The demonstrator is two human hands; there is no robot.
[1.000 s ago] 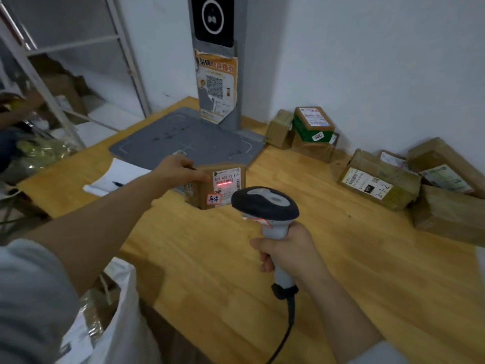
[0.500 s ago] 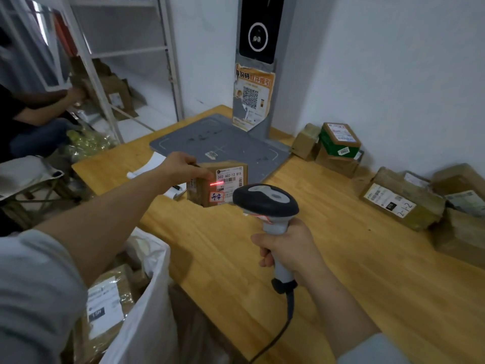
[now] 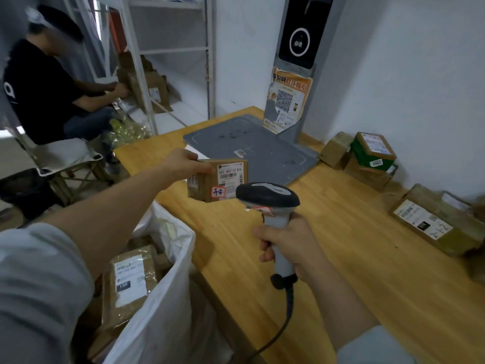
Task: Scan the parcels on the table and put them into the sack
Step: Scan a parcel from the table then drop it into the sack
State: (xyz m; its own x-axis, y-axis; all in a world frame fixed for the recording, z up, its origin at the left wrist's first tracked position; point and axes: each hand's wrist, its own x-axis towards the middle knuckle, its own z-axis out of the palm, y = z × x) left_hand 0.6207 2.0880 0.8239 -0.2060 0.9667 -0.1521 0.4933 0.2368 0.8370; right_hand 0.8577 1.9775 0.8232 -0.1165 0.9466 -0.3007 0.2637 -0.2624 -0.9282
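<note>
Left hand (image 3: 183, 164) grips the small brown cardboard parcel (image 3: 219, 179) up-right of the open white sack (image 3: 162, 298), right hand (image 3: 286, 245) clenching the grey handheld scanner (image 3: 267, 199).

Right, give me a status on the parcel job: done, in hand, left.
Done: at least one labelled parcel already lies in the white sack. In hand: the left hand holds a small brown box over the table edge near the sack, while the right hand has its grip on the scanner. Left: several parcels by the wall, including the green box and the flat parcel.
</note>
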